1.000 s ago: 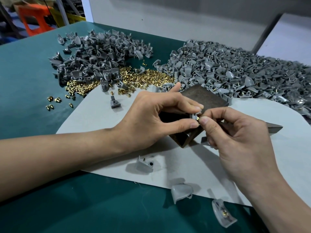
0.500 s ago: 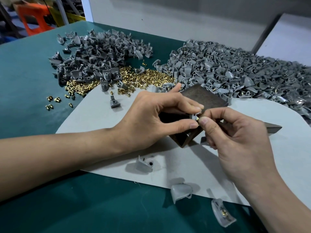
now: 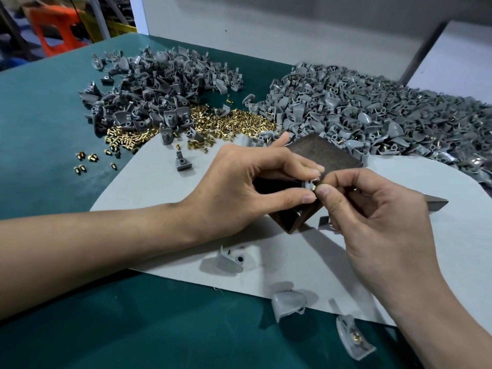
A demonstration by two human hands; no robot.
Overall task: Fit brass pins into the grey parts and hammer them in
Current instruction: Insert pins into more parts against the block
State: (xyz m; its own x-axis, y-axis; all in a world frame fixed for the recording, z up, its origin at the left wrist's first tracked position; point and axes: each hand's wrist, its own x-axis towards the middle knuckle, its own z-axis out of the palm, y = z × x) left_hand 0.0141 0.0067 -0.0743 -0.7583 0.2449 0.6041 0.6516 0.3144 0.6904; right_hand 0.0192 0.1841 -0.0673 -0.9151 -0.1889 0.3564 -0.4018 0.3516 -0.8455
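My left hand pinches a small grey part between thumb and fingers, over a dark rusty metal block. My right hand pinches a brass pin at the part's hole, thumb and forefinger tips touching it. A dark metal tool pokes out from behind my right hand; how it is held is hidden. Loose brass pins lie in a heap beyond the hands. Dark grey parts are piled at the back left.
A big pile of lighter grey parts with pins fills the back right. Loose grey parts lie near the front on a grey sheet over the green table. A few stray pins sit at left.
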